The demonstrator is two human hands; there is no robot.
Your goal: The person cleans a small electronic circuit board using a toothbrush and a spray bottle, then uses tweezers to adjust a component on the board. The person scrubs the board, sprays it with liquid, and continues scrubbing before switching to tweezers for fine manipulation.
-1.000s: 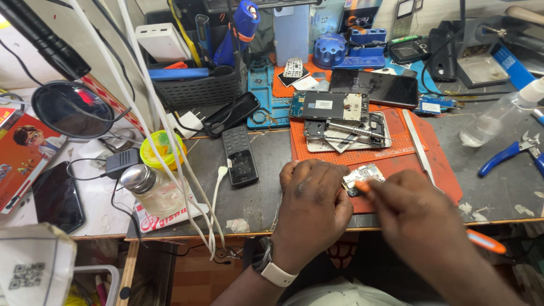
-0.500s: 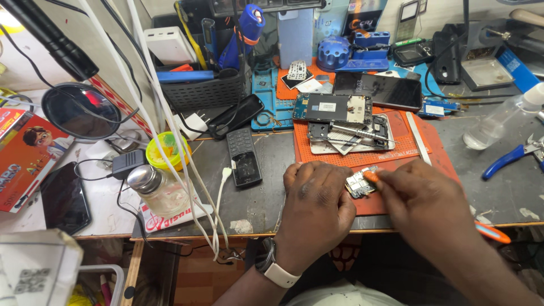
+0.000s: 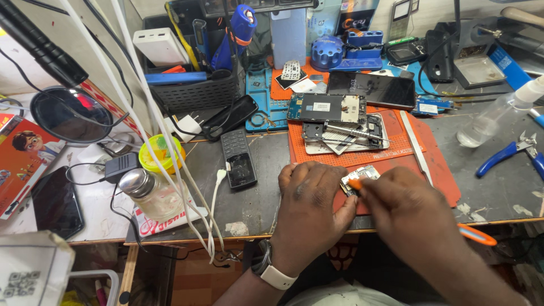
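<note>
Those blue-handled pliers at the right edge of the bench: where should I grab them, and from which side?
Probably by the blue handles, not the metal head. The pliers lie flat on the grey bench top, head toward the far right edge, handles slanting down toward the near left. Come from above on the near-left side; the handle ends lie clear of the spray bottle and the orange mat.
</note>
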